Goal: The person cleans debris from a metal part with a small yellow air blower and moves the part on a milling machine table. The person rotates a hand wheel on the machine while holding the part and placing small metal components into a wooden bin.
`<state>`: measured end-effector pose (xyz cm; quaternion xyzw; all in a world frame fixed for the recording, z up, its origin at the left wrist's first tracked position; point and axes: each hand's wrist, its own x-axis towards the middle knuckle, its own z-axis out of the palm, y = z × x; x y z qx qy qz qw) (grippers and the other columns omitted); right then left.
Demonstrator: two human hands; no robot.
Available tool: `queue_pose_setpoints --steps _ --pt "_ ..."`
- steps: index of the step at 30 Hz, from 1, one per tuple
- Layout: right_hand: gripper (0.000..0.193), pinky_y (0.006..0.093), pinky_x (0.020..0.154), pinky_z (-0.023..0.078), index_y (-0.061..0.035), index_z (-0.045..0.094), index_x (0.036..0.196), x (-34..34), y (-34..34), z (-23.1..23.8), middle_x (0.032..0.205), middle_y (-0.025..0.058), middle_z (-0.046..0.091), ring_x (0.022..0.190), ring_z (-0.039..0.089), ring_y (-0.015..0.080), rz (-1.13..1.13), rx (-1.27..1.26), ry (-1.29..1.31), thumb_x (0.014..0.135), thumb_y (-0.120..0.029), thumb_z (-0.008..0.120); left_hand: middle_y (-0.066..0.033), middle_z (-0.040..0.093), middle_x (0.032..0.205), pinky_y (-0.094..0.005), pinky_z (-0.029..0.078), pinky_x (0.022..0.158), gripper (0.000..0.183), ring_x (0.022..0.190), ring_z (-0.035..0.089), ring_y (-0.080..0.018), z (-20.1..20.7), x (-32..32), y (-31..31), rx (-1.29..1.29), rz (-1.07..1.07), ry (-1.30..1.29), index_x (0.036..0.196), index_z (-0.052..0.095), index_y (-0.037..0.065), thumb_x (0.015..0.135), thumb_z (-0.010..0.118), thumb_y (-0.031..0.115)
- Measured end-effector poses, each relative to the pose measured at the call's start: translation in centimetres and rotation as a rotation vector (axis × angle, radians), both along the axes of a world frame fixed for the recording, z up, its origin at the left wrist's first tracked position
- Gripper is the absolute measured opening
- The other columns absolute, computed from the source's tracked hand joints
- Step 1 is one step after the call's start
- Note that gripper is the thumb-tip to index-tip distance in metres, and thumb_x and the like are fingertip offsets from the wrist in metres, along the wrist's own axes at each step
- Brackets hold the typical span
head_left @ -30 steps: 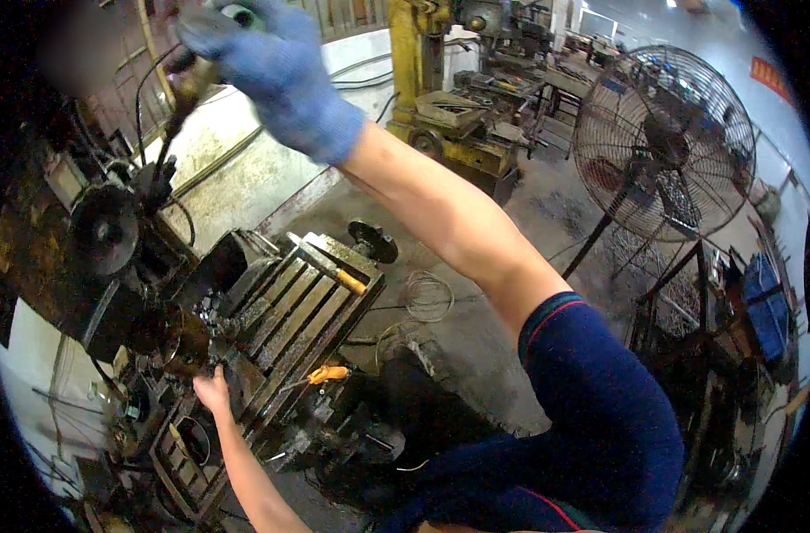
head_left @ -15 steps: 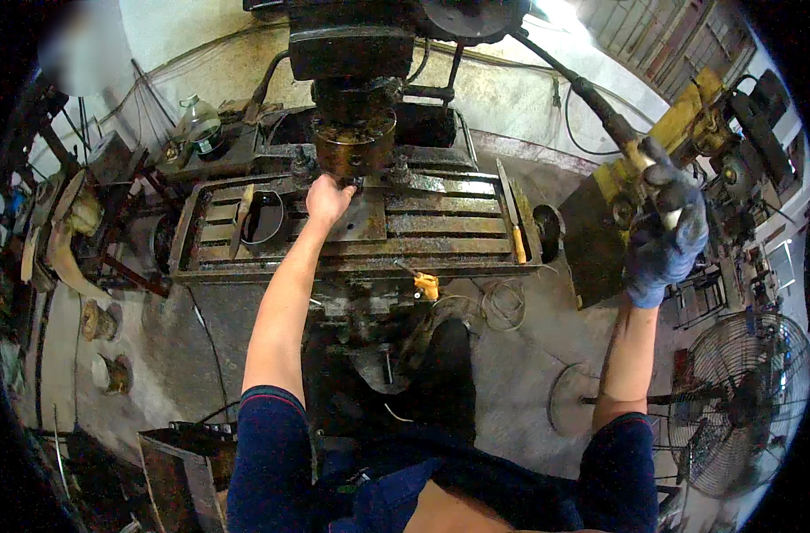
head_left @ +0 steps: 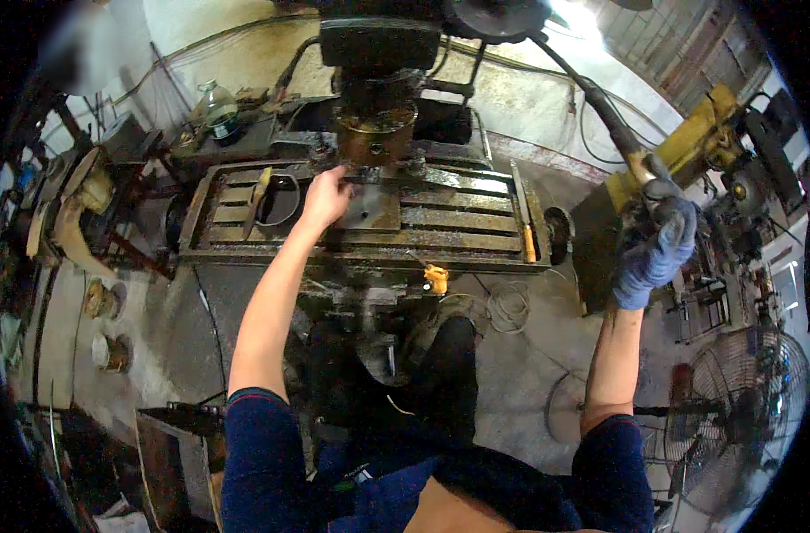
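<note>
My bare left hand (head_left: 327, 199) is over the machine table (head_left: 458, 216), just left of a flat metal plate (head_left: 383, 211) and below the round spindle head (head_left: 375, 138). Its fingers are curled in; what they hold, if anything, cannot be made out. A dark round pan (head_left: 280, 222) and a brush (head_left: 257, 202) lie left of that hand. Out to the right, my gloved right hand (head_left: 658, 251) is wrapped round the end of a long machine lever (head_left: 607, 114), which slants down from the machine head.
A yellow-handled file (head_left: 527, 233) lies along the table's right end. A yellow tool (head_left: 435, 279) sits at its front edge, with a coiled cable (head_left: 509, 306) on the floor. A fan (head_left: 734, 417) stands at lower right, a yellow machine (head_left: 600, 231) beyond my right hand.
My left hand has drawn back to the left from beneath the spindle head. My right hand still grips the lever. The view has shifted slightly, so the machine appears farther right.
</note>
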<state>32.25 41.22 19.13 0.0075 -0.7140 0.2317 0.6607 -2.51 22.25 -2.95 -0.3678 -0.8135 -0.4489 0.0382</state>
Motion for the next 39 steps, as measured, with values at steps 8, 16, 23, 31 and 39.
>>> queue_pose_setpoints --steps 8,16,23,31,39 --pt "0.013 0.0328 0.073 0.044 -0.0025 0.055 0.082 -0.1 -0.3 0.1 0.085 0.011 0.059 0.08 0.057 0.0237 -0.167 0.122 0.013 0.086 -0.01 0.045 -0.0162 0.057 0.104 -0.0429 0.046 0.076 0.051 0.086 0.058 -0.0358 5.3 3.0 -15.1 -0.263 0.361 0.313 0.12 0.049 0.01 0.072 0.062 0.018" --pt "0.025 0.0304 0.076 0.042 0.0007 0.058 0.084 -0.6 -0.4 1.3 0.086 0.0089 0.06 0.083 0.056 0.0198 0.077 -0.063 0.097 0.087 -0.02 0.045 -0.0181 0.063 0.077 -0.0441 0.045 0.074 0.052 0.075 0.061 -0.034 2.0 0.0 -16.5 -0.612 0.324 0.404 0.122 0.046 0.011 0.071 0.057 0.014" --pt "0.031 0.0356 0.085 0.038 0.0011 0.055 0.083 -0.3 -0.2 -0.1 0.088 0.0124 0.059 0.091 0.056 0.0257 -0.079 -0.034 0.077 0.088 -0.027 0.045 -0.0046 0.058 0.066 -0.0245 0.044 0.048 0.03 0.054 0.053 -0.0089 2.1 1.8 -15.0 0.301 0.113 -0.33 0.112 0.053 -0.005 0.091 0.048 0.015" --pt "0.031 0.047 0.093 0.034 -0.001 0.052 0.08 -0.1 -0.2 0.4 0.088 0.0125 0.057 0.101 0.053 0.0364 0.003 -0.043 0.03 0.088 -0.03 0.045 -0.0056 0.056 0.061 -0.0256 0.041 0.044 0.026 0.047 0.05 -0.0111 2.2 3.6 -4.1 0.401 -0.03 -0.439 0.109 0.056 -0.003 0.09 0.045 0.012" --pt "0.034 0.0507 0.097 0.03 -0.0043 0.042 0.07 -1.2 -1.2 -0.6 0.081 0.011 0.053 0.102 0.052 0.0358 0.073 -0.106 0.114 0.09 -0.031 0.042 -0.0103 0.059 0.061 -0.0293 0.042 0.045 0.028 0.044 0.055 -0.015 -1.0 2.6 -0.2 0.348 0.034 -0.401 0.107 0.057 -0.005 0.087 0.051 0.013"
